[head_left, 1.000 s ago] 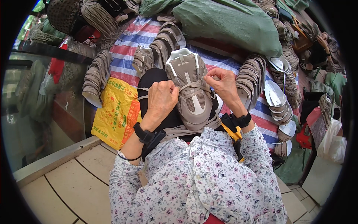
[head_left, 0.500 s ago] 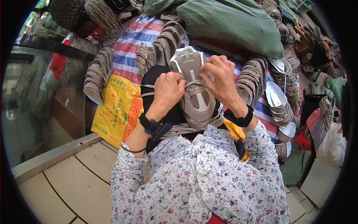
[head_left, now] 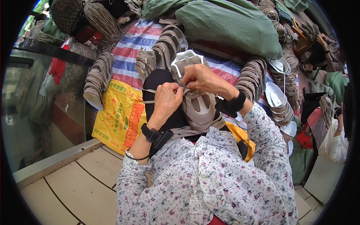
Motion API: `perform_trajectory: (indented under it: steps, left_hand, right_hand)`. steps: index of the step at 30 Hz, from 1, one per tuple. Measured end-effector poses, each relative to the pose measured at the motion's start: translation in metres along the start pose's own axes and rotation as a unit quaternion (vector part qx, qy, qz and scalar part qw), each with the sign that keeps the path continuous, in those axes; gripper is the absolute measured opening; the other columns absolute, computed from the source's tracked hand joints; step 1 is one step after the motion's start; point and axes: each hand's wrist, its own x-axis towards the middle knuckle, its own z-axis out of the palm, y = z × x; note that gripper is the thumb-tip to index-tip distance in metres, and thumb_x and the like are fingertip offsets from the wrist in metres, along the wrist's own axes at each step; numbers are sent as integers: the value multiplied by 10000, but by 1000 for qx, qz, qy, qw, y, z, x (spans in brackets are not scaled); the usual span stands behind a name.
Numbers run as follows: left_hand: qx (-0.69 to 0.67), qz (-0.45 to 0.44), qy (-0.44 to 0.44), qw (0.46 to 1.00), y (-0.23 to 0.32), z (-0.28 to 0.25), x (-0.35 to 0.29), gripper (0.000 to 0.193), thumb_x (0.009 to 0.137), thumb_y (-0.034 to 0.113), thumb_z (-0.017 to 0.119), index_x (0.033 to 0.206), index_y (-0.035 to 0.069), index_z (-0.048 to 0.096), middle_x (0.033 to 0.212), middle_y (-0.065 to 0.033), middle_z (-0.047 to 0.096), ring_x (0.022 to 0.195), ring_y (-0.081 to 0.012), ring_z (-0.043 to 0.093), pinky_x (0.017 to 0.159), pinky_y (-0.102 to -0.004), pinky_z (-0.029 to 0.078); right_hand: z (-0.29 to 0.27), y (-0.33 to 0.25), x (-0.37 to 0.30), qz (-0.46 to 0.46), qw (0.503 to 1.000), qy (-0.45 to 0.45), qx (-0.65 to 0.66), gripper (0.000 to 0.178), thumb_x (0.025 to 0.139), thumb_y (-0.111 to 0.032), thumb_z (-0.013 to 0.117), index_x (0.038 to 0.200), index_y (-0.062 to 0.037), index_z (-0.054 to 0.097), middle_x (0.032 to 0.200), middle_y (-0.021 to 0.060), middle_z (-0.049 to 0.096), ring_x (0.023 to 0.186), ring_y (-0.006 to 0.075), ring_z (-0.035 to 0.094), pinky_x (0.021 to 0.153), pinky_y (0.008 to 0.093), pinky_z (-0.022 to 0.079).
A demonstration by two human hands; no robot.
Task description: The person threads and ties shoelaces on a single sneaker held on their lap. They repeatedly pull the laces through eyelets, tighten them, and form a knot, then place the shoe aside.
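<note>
A taupe shoe upper (head_left: 199,116) with white trim and mesh panels stands toe toward me between my knees. My left hand (head_left: 164,101) is closed in a pinch at its left edge, on a flat beige shoelace (head_left: 149,90) whose loop trails left over my dark-clad knee. Across the upper reaches my right hand (head_left: 208,80), its fingertips pinched together at the left row of eyelets, close to my left fingers. Whatever lies between the right fingertips is hidden. The hands cover most of the tongue and the lacing.
Stacked shoe uppers (head_left: 99,80) lie in curved rows on a striped sheet (head_left: 129,52), with another stack (head_left: 252,77) at right. A yellow printed sack (head_left: 118,116) lies left, beside a glass panel (head_left: 48,108). Beyond is a big green sack (head_left: 228,30). Another person's arm shows far right.
My right hand has moved left across the shoe upper, from its right edge to the left eyelets, and now nearly meets my left hand. The left hand has shifted only slightly.
</note>
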Motion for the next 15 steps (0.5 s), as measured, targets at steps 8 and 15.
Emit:
perform_trajectory:
  steps: [8,15]
  left_hand:
    - [-26,95,128,987,18,-11,5,157,887,108,631,846,-32,689,630,-103,642,527,-132,605,512,-277,463]
    - [-116,79,34,990,45,7,35,127,862,71,632,925,-6,711,619,-82,622,517,-128,564,516,-283,450]
  right_hand:
    - [-7,-23,-29,-95,949,143,-263,125,689,117,567,763,20,539,860,153,580,760,398,605,646,457,482]
    - [-23,-15,-66,128,956,243,108,48,878,-43,666,873,5,661,724,24,629,613,70,587,537,228,467]
